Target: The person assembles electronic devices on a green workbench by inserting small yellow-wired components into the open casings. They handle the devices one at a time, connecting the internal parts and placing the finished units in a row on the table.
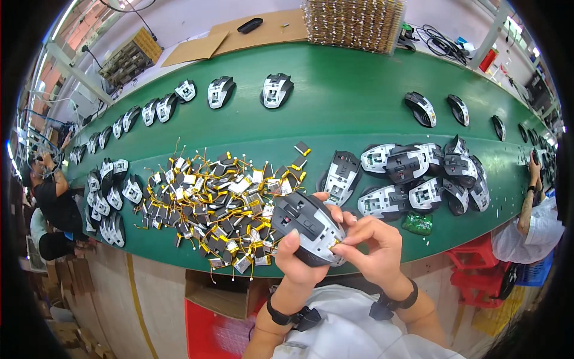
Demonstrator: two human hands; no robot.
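Note:
Near the table's front edge, my left hand (301,263) grips a partly assembled computer mouse (308,226), black and light grey, with its parts exposed. The thumb lies on the near side and the fingers reach round the far side. My right hand (379,248) is closed in a pinch at the right end of this mouse. A small yellowish spot shows by the fingertips, too small to make out. Just left of the held mouse spreads a heap of small battery packs (224,206) with yellow tape and thin wires. Another partly assembled mouse (342,176) lies beyond my hands.
Several mice are piled at right (412,164), beside a green bag (417,223). More mice (109,197) cluster at left and line the green belt (341,78). A tray of small parts (353,24) stands behind. Co-workers (57,197) sit at both sides; red crates (475,278) stand below.

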